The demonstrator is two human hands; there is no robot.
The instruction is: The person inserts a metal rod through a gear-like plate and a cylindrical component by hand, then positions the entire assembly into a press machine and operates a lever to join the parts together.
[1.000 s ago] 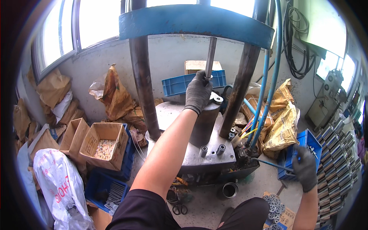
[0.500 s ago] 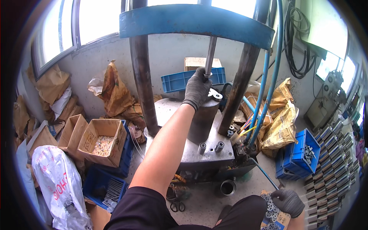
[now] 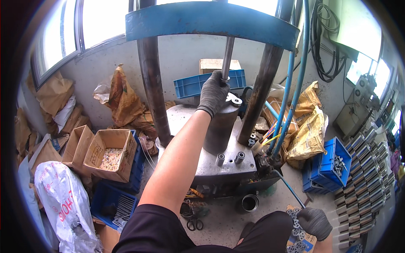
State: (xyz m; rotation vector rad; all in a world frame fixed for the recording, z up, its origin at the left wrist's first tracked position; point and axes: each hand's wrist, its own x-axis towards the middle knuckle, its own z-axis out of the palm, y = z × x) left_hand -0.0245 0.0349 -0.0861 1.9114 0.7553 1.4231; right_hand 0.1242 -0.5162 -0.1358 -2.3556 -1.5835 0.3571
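My left hand (image 3: 214, 93), in a dark grey knit glove, reaches to the press and closes round the lower end of an upright metal rod (image 3: 228, 55). What lies inside the fist is hidden. Just below it, a silvery part with round ends (image 3: 236, 101) rests on top of a dark steel cylinder (image 3: 220, 133). At lower right, my gloved right hand (image 3: 315, 222) is wrapped round the end of a thin blue lever (image 3: 289, 188), which slants up to the side of the press base. Several spoked metal wheels (image 3: 299, 246) lie beside that hand.
Two dark columns (image 3: 152, 84) and a blue crossbeam (image 3: 211, 19) frame the press. Two short bushings (image 3: 239, 157) stand on the base plate (image 3: 181, 120). Cartons (image 3: 126, 164) and blue crates (image 3: 98, 198) sit left. Stacked metal tubes (image 3: 358, 189) lie right; scissors (image 3: 195, 224) are on the floor.
The whole view has shifted slightly, moving the press a little left and up in the picture. Both hands keep their closed grips, the left at the rod and the right on the lever.
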